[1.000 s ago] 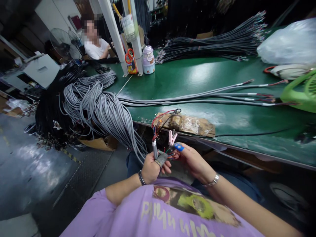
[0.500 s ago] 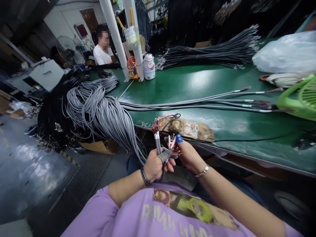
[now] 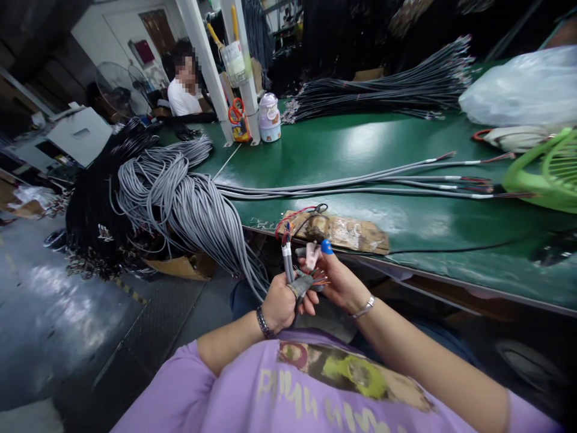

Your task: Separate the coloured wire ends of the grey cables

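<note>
My left hand is closed around grey cables near the table's front edge, a dark grey cover on its thumb. White-banded cable ends stick up beside it, with colored cores at their tips. Thin stripped wires, mostly orange and red, fan out from its fingers toward the right. My right hand, a blue cover on its thumb, pinches a small pale pink clip-like piece just above these wires. Its exact kind is too small to make out.
A thick coil of grey cable hangs over the table's left edge beside black cables. A worn wooden block lies at the front edge. Further back are a black cable bundle, a plastic bag and a green basket.
The pink piece has turned in my right hand; its two spread prongs now look closer together. My right hand has shifted slightly left and its fingers show more. My left hand keeps its grip.
</note>
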Available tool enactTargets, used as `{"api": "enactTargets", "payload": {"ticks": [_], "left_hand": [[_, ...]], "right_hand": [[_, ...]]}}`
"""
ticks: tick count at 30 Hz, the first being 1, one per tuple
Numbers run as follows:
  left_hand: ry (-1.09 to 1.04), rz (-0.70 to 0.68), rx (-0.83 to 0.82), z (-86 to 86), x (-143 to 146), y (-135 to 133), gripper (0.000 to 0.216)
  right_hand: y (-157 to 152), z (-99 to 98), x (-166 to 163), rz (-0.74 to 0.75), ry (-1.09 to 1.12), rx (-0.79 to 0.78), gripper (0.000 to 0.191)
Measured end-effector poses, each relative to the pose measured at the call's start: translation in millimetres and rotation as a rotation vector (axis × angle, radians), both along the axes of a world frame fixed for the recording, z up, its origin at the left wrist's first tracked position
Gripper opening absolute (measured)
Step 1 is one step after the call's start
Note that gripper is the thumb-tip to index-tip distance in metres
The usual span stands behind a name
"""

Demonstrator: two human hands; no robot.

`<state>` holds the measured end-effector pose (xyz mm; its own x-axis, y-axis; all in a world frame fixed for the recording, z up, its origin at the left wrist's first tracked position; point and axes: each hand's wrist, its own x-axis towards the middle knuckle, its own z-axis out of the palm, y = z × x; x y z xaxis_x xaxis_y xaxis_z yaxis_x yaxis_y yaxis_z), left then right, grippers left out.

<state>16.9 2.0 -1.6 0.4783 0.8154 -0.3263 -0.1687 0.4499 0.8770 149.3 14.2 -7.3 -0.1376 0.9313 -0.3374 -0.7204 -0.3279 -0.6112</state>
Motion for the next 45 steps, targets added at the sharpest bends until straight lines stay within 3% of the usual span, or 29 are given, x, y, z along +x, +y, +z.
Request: {"api": "enactTargets", "payload": {"ticks": [5,8,12,17,21,25,29,32,37,39,45], "left_hand": [[0.072,-0.012,0.066,-6.0,-9,-7,0.046],[0.137,-0.032,0.112,-10.8,-11,-10,0.047],[0.184,-0.078,0.143,-13.9,-11,-11,0.047],[0.198,-0.179,0.122,-16.6,-11,-10,0.041],[0.189,-0.156,0.078,-16.2,-13,-11,0.042],[0.089,-0.088,0.060,-10.2,-13,-13,0.045],[0.019,0.019,0.053,-3.1,-8,-12,0.046],[0.005,0.031,0.041,2.0,-3,-9,0.046],[-0.002,0.041,0.015,9.4,2,-1,0.046],[0.013,0.030,0.019,10.7,4,1,0.046],[0.024,0.005,0.025,7.1,8,1,0.045]], "right_hand": [[-12,-3.4,11,0.159,-0.062,0.073,0.054],[-17,-2.0,22,0.273,-0.220,0.114,0.047],[-19,8.6,28,0.367,-0.479,0.178,0.037],[-21,21.1,19,0.446,-0.620,0.283,0.037],[-23,13.1,20,0.389,-0.597,0.268,0.036],[-17,-2.1,29,0.214,-0.361,0.127,0.039],[-7,-3.2,25,0.194,-0.220,0.069,0.049],[-4,0.7,16,0.156,-0.288,0.112,0.050],[-3,-2.4,8,-0.197,-0.579,0.157,0.050],[-2,-3.2,7,-0.171,-0.563,0.150,0.053],[5,4.3,3,0.028,-0.241,0.073,0.059]]}}
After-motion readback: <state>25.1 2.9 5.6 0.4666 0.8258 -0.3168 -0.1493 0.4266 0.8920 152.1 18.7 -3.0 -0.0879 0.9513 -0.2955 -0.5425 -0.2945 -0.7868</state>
